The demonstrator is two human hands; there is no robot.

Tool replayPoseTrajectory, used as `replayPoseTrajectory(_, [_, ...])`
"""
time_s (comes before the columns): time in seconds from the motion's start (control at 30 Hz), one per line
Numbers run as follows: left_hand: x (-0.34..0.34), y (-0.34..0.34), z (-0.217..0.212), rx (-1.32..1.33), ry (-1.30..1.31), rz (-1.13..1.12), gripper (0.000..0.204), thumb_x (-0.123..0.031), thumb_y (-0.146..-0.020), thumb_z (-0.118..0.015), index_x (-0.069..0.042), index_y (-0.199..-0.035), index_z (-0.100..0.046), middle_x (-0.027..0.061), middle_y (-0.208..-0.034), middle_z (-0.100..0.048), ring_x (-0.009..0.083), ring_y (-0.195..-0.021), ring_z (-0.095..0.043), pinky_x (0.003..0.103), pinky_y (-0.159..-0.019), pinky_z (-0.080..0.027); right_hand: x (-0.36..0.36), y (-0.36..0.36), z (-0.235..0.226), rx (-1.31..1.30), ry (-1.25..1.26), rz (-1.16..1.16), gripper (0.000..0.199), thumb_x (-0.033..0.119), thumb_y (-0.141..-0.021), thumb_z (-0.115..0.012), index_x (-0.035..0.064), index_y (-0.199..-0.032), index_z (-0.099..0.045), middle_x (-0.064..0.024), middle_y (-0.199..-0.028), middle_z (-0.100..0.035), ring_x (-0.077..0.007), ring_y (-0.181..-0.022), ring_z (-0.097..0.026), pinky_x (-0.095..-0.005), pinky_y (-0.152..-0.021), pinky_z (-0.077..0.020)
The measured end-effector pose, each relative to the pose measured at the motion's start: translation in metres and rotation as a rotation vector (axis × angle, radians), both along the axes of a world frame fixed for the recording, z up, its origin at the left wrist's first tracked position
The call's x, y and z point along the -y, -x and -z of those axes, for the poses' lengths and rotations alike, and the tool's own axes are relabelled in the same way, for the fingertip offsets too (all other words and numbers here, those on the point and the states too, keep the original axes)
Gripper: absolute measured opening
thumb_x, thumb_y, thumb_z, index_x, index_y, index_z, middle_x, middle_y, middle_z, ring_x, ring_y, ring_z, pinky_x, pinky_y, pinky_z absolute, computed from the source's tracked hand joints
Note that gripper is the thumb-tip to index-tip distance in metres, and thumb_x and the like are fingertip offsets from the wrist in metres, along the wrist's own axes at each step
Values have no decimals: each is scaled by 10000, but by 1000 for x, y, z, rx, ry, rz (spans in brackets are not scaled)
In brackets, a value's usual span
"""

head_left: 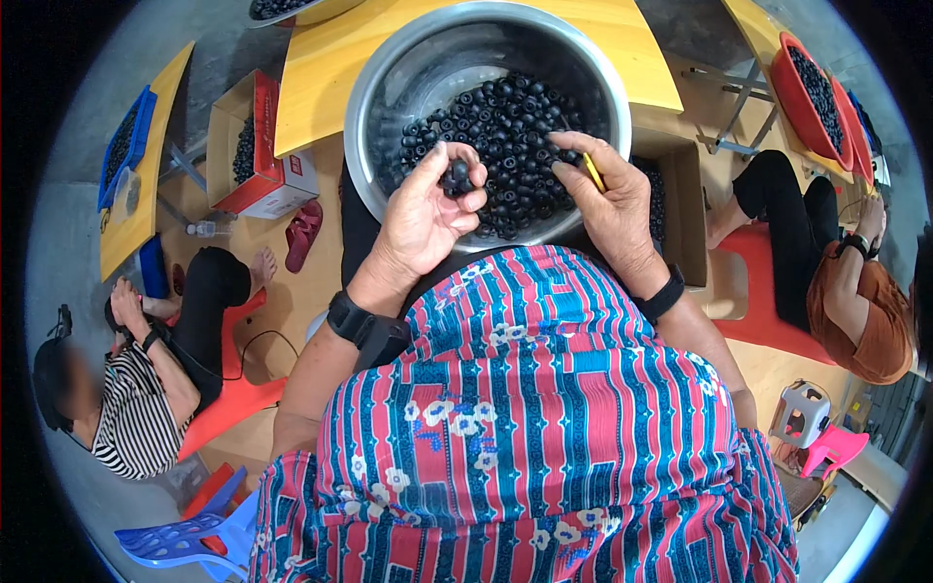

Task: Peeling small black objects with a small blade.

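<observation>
A large steel bowl (389,68) sits on a yellow table in front of me, holding several small black round rings or beads (505,126). My left hand (423,214) is at the bowl's near rim, fingers curled around a few black pieces (459,177). My right hand (607,199) reaches into the bowl, fingertips on the black pile, pinching a thin yellow stick (593,173). Both wrists wear black bands. My lap is covered by a red and blue striped, flowered garment.
A cardboard box (262,175) of black pieces stands left on the floor, another box (685,214) right of the bowl. A person in a striped top sits at left, another in orange at right. Red bowls (792,97) of black pieces sit far right. Plastic stools lie low.
</observation>
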State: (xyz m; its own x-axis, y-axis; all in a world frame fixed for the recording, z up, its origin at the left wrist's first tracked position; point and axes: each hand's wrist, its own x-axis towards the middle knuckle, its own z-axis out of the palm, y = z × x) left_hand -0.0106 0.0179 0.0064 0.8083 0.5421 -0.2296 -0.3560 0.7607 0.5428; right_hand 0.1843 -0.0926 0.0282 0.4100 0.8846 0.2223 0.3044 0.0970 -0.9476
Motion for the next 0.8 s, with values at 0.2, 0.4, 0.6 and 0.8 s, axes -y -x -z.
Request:
replayPoseTrajectory(0.2, [-9,1,5,-143,-104,-8,213,-283,-1019,-548,-130,-877,-505,4,-869,-474,45,-637,-375,135,-481,-296,0,-3,2,41,20,-7,268,21,-888,-662,12,-1155,-667,-55,-1105,-705,-78,-980,-614,-233,-861,-489])
replayPoseTrajectory(0.4, [-4,-5,6,-320,-277,65,283,-353,-1006,-570,-122,-860,-496,-17,-769,-473,44,-617,-453,156,-474,-339,1,-2,-3,-24,96,15,257,22,-886,-665,16,-1142,-682,-40,-1083,-697,-87,-994,-613,-240,-879,-487])
replayPoseTrajectory(0.6, [-9,-7,2,-437,-254,-41,177,-262,-976,-634,-94,-946,-585,-15,-759,-523,61,-653,-525,161,-484,-373,1,-3,1,-28,64,0,251,33,-881,-678,20,-1131,-695,-53,-1105,-687,-106,-1029,-614,-248,-910,-480])
replayPoseTrajectory(0.8, [-22,-2,15,-790,-1464,136,281,-178,-934,-684,-122,-1208,-663,50,-1036,-702,180,-806,-631,279,-719,-513,1,-4,3,31,67,-22,255,49,-886,-682,53,-1139,-704,-85,-1116,-689,-134,-1038,-624,-263,-933,-478])
